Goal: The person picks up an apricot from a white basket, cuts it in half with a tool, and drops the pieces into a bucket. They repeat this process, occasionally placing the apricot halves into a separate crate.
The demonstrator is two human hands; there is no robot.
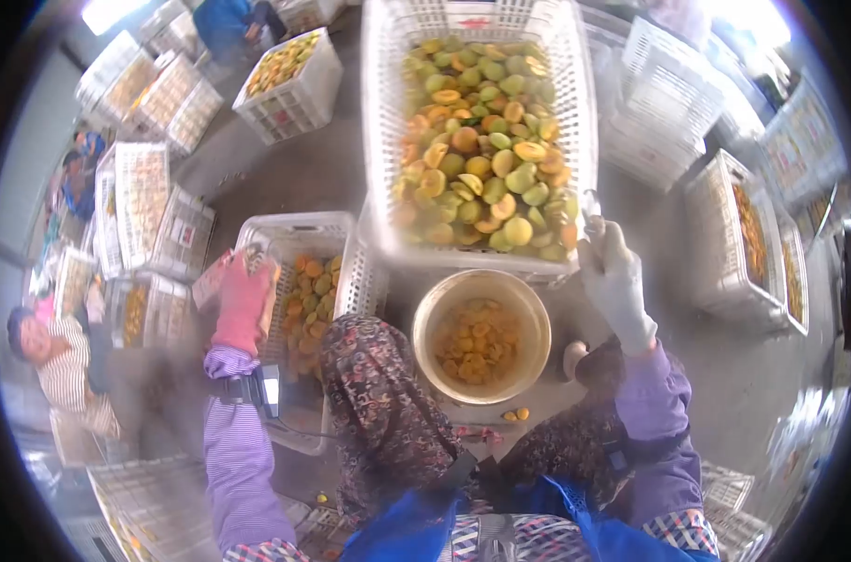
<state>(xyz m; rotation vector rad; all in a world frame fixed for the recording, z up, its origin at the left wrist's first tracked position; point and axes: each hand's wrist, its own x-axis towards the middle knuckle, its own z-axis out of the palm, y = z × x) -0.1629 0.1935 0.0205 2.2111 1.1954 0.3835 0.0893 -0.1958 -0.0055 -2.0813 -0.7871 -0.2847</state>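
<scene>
A large white crate [380, 122] in front of me holds many green and orange halved fruits [500, 159]. My right hand [617, 281], in a white glove, is by its near right corner, fingers curled around a thin metallic thing too blurred to name. My left hand [244, 300], in a pink glove, is over the left rim of a lower white crate [299, 223] with fruit inside; its fingers are bent, and what they hold is unclear. Between my knees stands a round metal pot [425, 314] with orange fruit pieces [481, 342] in it.
Stacked white crates [659, 94] stand at the back right, and crates of fruit [739, 234] at the right. More crates [140, 201] line the left side. A person in stripes [65, 361] is at the left. Two fruit pieces [516, 414] lie below the pot.
</scene>
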